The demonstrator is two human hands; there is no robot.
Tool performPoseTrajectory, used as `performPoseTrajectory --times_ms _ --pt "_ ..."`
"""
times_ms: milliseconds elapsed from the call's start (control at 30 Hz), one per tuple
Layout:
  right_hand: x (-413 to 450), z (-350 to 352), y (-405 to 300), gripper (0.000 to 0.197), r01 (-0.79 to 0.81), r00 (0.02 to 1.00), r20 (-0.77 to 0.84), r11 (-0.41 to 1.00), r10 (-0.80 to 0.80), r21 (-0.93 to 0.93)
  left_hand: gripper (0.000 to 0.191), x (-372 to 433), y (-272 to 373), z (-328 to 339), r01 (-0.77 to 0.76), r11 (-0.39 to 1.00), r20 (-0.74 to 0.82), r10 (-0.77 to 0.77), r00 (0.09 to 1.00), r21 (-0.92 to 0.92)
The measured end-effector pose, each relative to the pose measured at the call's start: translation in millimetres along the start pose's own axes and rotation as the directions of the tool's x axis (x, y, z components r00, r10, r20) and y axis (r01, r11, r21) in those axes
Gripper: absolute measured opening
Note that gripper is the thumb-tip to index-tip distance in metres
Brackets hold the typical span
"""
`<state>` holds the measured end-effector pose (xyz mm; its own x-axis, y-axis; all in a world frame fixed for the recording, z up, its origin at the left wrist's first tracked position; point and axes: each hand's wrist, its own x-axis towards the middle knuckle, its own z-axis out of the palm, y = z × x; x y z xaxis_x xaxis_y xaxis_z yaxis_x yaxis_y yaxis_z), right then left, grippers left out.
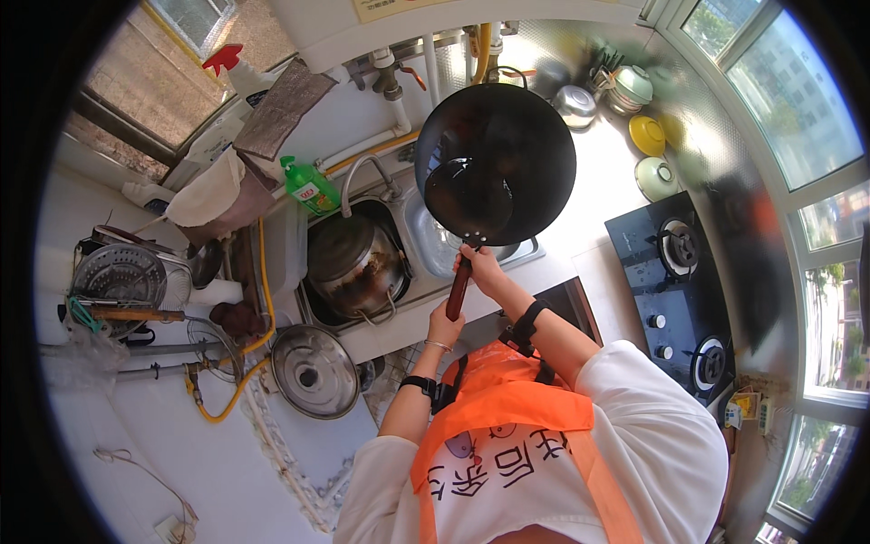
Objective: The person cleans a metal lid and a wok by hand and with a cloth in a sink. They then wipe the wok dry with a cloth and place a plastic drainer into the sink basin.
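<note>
A large black wok [537,156] is held over the right sink basin [418,224], with a shiny pool of liquid [469,194] lying in its near part. Both hands grip its reddish-brown wooden handle [461,289]. My right hand [481,266] closes around the end nearest the pan, and my left hand [445,325] is wrapped around the butt end. Part of the right basin is hidden beneath the wok. In the left basin sits a big scorched metal pot [357,265], below the curved faucet [360,177].
A green soap bottle [309,187] stands behind the left basin. To the right is a black two-burner gas stove [652,285]. Bowls [647,136] and a metal pot [576,107] line the far-right counter. A metal lid [315,370] and hanging strainers [119,279] are at left.
</note>
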<state>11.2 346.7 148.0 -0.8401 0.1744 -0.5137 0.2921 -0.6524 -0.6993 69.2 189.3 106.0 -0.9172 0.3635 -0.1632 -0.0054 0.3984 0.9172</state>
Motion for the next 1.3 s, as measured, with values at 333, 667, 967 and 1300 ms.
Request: performPoseTrajectory --times_ms 333,667,967,1300 --pt "12 6 14 0.012 -0.018 0.997 0.080 0.999 0.015 0.048 0.029 3 -10 -12 0.007 0.996 -0.043 -0.003 0.999 0.092" --pt "25 15 25 0.012 -0.069 0.991 0.120 0.993 0.057 0.099 0.028 3 -20 -23 0.046 0.984 -0.099 -0.029 0.995 0.170" --pt "21 42 44 0.017 -0.192 0.957 0.241 0.976 0.163 0.103 0.028 -13 -27 -48 0.089 0.964 -0.216 -0.034 0.976 0.249" --pt "2 82 69 0.021 -0.475 0.814 0.488 0.844 0.315 0.248 0.018 -61 7 -104 0.232 0.887 -0.249 -0.139 0.958 0.400"
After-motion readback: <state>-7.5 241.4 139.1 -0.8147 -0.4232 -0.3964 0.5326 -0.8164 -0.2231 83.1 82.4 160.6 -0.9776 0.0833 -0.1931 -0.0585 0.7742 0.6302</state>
